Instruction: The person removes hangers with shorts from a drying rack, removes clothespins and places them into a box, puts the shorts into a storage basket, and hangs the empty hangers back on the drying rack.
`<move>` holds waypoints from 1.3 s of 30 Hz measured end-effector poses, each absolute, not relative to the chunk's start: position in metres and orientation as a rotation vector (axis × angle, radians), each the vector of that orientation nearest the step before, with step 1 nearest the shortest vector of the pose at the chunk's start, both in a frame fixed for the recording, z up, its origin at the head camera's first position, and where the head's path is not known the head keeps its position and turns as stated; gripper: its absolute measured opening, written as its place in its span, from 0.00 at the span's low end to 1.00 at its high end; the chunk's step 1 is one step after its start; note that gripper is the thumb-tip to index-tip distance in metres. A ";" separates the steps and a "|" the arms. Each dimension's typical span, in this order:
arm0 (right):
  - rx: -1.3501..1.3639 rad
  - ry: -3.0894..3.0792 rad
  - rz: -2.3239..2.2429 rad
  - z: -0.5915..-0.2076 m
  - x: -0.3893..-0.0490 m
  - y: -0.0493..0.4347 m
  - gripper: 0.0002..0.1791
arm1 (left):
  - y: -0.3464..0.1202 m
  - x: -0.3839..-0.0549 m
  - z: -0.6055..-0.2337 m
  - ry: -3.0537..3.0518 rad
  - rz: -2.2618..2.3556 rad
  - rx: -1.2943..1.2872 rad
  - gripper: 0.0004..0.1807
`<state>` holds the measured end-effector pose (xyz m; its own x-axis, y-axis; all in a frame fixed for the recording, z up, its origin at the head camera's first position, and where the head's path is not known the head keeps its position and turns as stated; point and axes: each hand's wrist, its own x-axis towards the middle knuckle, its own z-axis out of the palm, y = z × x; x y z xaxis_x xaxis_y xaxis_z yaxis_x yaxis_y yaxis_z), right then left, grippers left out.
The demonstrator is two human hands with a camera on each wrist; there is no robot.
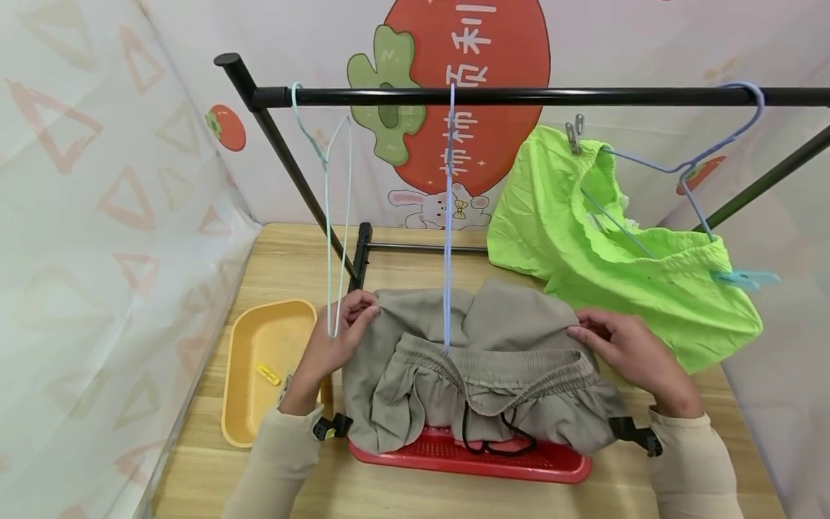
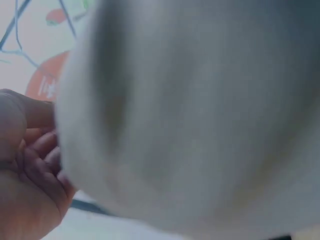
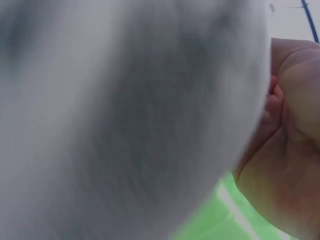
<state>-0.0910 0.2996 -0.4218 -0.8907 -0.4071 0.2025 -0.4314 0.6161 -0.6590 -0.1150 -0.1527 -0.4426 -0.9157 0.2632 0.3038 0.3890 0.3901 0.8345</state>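
Observation:
A pair of grey-brown shorts [image 1: 493, 317] with an elastic waistband and black drawstring is spread between both hands, above a red basket [image 1: 467, 461]. My left hand [image 1: 340, 335] pinches the fabric at its far left edge between thumb and fingers. On the opposite edge, my right hand [image 1: 625, 349] pinches the cloth the same way. The waistband faces me and sags open in the middle. In the left wrist view the blurred cloth fills most of the picture beside the left hand [image 2: 30, 170]; the right wrist view likewise shows cloth next to the right hand [image 3: 285, 145].
A black rack bar [image 1: 389, 96] crosses overhead, carrying a mint hanger [image 1: 327, 216], a lavender hanger [image 1: 448, 216] and a blue hanger [image 1: 713, 148]. Bright green shorts [image 1: 648, 288] hang from the blue one with clips. At left stands a yellow tray [image 1: 241, 375] with a yellow clip [image 1: 268, 374].

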 end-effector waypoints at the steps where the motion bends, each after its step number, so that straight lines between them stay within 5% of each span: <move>1: 0.758 -2.767 1.157 -0.419 -0.090 0.297 0.12 | -0.149 -0.114 -0.440 -2.491 -1.596 -0.618 0.04; 16: 1.400 -2.445 1.290 -0.406 -0.075 0.256 0.28 | -0.137 -0.089 -0.426 -2.445 -1.868 -1.293 0.08; 29: 1.867 -2.518 1.415 -0.397 -0.047 0.244 0.15 | -0.150 -0.063 -0.412 -2.564 -1.816 -1.758 0.05; 39: 2.048 -2.456 1.389 -0.398 -0.045 0.240 0.15 | -0.150 -0.059 -0.410 -2.578 -1.826 -1.914 0.04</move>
